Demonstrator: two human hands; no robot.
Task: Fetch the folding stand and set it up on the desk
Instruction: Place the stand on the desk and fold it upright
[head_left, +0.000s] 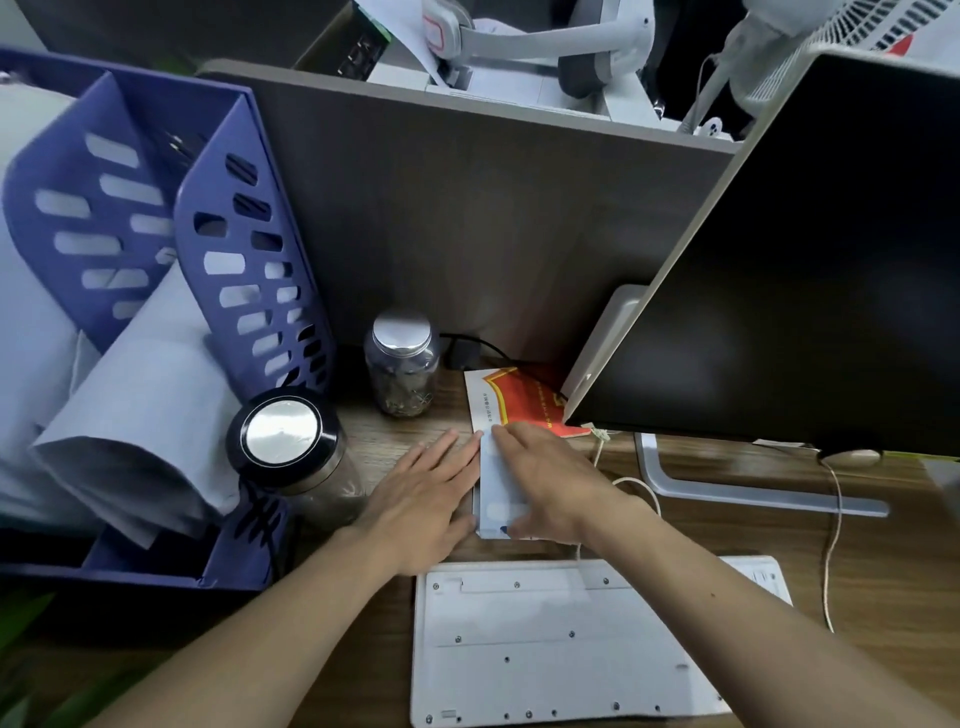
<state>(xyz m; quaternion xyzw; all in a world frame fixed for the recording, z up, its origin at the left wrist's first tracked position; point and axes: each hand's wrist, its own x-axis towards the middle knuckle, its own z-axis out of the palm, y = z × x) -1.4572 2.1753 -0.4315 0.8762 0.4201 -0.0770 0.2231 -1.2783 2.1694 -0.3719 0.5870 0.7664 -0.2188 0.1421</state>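
A flat, pale blue-white folding stand (493, 488) lies on the wooden desk (727, 535) in front of the monitor, still folded. My right hand (545, 478) rests on top of it, fingers spread over its right half and thumb at its near edge. Pressed flat on the desk, my left hand (426, 493) touches the stand's left edge with its fingertips. Whether either hand actually grips the stand is not clear.
A red and white booklet (519, 402) lies just behind the stand. Two jars (402, 364) (291, 447) stand to the left beside a purple file rack (234, 249). An upside-down white keyboard (561, 639) lies near me. The monitor (810, 280) and its foot (753, 491) fill the right.
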